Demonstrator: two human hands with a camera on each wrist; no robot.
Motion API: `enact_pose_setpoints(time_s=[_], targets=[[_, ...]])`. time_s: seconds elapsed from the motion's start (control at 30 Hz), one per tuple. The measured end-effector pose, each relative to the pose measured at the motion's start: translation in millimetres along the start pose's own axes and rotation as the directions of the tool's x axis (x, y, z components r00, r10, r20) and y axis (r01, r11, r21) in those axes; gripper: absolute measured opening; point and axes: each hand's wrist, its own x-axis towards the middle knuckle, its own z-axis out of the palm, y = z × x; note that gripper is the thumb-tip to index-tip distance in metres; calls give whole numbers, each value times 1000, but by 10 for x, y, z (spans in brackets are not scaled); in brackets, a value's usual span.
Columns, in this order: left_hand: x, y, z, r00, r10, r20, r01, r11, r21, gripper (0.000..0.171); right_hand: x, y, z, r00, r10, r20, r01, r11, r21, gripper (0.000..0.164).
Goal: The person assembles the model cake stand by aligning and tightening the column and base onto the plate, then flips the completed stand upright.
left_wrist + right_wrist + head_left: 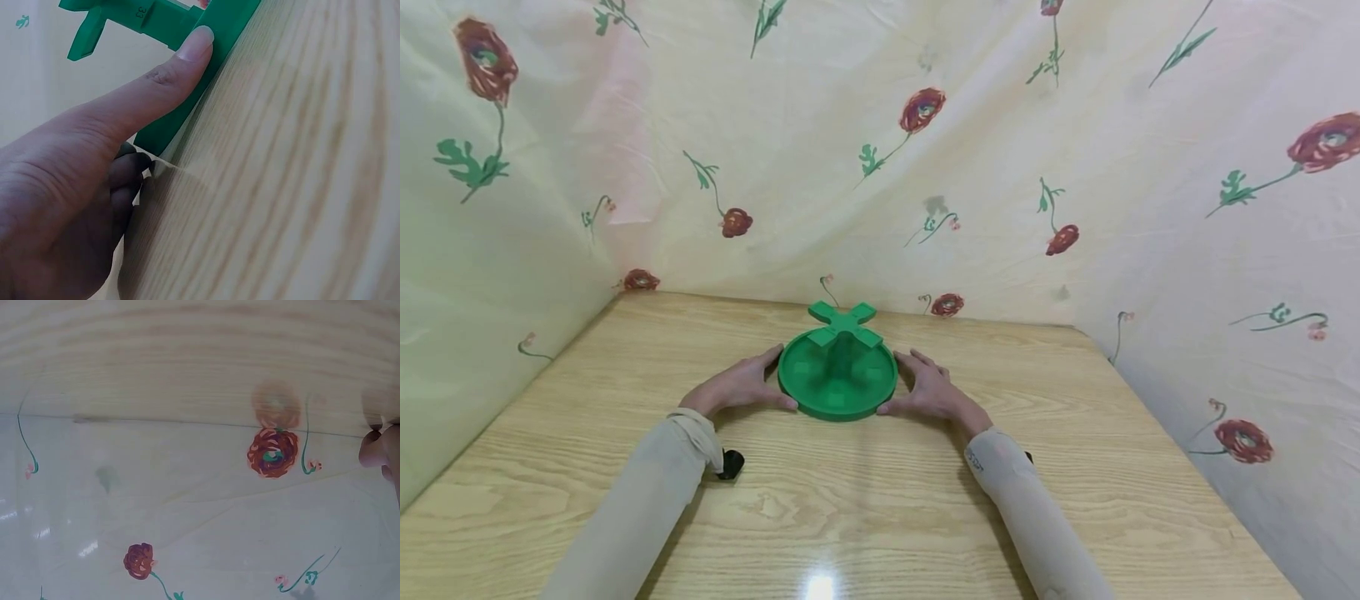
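Note:
A round green tray (837,414) with a raised rim stands on the table between both hands. From its middle rises a post (140,17) marked with a number, topped by a flat four-armed cross (844,322). My left hand (741,386) holds the tray's left edge. In the left wrist view its thumb (181,62) lies against the outer rim, with the other fingers lower, near the edge. My right hand (932,392) holds the right edge, thumb at the front and fingers further back. Only some of its fingertips (375,450) show in the right wrist view, at the frame's edge.
The light wood-grain table (850,508) runs back to a pale cloth (820,208) printed with red flowers, which hangs behind and along both sides. A small black piece (730,464) shows beside the left wrist.

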Motion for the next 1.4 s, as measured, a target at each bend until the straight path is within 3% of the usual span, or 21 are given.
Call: enact_pose_setpoints(time_s=[0.5, 0.7, 0.83, 1.03, 1.23, 1.4], targets=[[-1, 8, -5, 999, 40, -30, -41, 998, -37, 118, 77, 6, 5, 1000, 6, 25, -6, 1000, -8, 111], [12, 0, 4, 997, 50, -61, -54, 996, -69, 113, 66, 18, -17, 999, 32, 18, -33, 998, 58, 110], [20, 4, 10, 995, 56, -88, -67, 989, -134, 107, 30, 30, -58, 999, 29, 23, -32, 986, 165, 105], [33, 72, 10, 984, 55, -168, -81, 985, -153, 93, -17, 32, -135, 999, -39, 0, 35, 910, 413, 84], [33, 183, 9, 967, 33, -253, -80, 981, -177, 88, -76, -27, -214, 1000, -20, -15, 25, 870, 493, 75], [44, 356, 34, 950, -33, -309, -32, 979, -203, 91, -114, -154, -314, 999, 31, -12, -15, 749, 662, 66]])
